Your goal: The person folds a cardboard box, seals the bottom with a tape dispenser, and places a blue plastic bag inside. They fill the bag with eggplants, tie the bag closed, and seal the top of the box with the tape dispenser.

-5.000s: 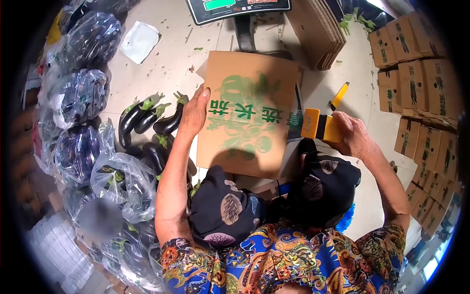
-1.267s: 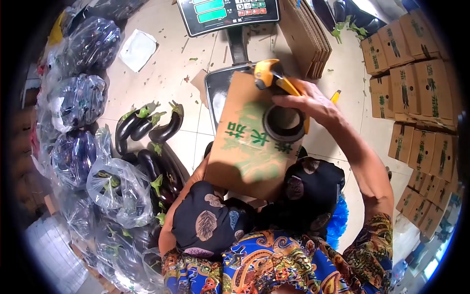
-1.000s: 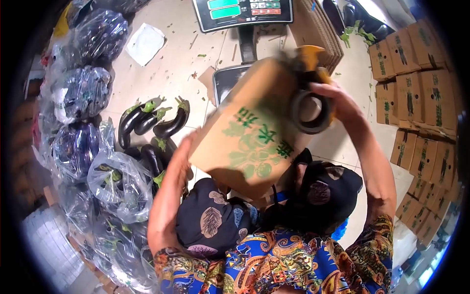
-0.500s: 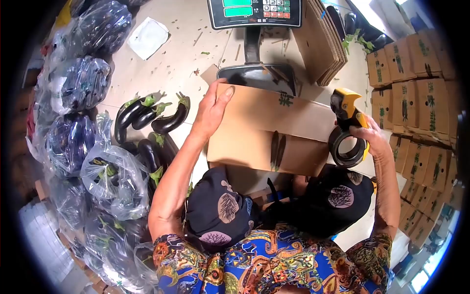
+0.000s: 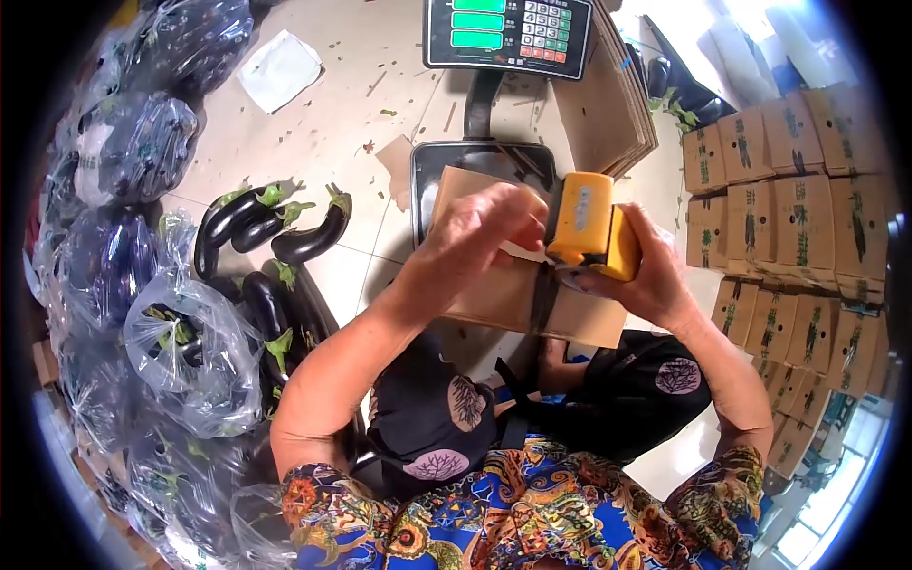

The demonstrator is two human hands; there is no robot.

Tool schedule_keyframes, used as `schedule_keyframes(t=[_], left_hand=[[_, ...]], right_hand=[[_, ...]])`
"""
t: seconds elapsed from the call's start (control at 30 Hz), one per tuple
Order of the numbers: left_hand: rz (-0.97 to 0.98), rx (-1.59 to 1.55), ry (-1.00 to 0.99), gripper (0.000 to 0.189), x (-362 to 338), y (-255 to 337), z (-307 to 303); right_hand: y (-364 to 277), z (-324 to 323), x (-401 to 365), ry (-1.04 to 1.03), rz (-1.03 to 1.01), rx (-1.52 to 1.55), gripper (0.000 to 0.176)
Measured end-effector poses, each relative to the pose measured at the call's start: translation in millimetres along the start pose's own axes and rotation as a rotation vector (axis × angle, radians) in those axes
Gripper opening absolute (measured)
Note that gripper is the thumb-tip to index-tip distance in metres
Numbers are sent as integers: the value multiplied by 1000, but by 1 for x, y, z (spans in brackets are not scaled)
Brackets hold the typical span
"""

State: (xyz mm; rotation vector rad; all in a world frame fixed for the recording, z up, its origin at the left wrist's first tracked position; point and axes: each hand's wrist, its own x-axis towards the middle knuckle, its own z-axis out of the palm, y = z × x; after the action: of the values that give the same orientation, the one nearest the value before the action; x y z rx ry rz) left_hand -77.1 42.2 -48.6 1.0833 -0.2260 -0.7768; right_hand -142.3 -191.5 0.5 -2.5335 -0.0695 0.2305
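Observation:
A cardboard box (image 5: 480,296) lies tilted in front of my body, its far part over the scale's platform (image 5: 425,185). My right hand (image 5: 655,271) is closed around a yellow and black tape dispenser (image 5: 581,217), held over the box's right part. My left hand (image 5: 484,228) is over the box just left of the dispenser, fingers curled toward it. Whether its fingertips pinch anything is too small to tell. A dark strip runs down the box below the dispenser.
Bagged eggplants (image 5: 195,347) line the left side, with loose eggplants (image 5: 318,233) beside them. The scale display (image 5: 508,36) stands ahead, flat cardboard sheets (image 5: 608,100) lean right of it, and stacked boxes (image 5: 784,218) fill the right.
My left hand has left the box's left edge and moved right to the dispenser. My right hand has brought the dispenser left over the box and turned it. The head view has shifted slightly.

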Motion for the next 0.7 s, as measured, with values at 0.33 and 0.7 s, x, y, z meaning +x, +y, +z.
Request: schedule_keyframes(t=[0.33,0.7], left_hand=[[-96,-67,48,22,-8,-15,-8],[155,-40,614,11,-48,-30,-126]], right_hand=[[-14,15,-5,2,-99,-104,66],[-52,8,-3,-33,-142,-316,48]])
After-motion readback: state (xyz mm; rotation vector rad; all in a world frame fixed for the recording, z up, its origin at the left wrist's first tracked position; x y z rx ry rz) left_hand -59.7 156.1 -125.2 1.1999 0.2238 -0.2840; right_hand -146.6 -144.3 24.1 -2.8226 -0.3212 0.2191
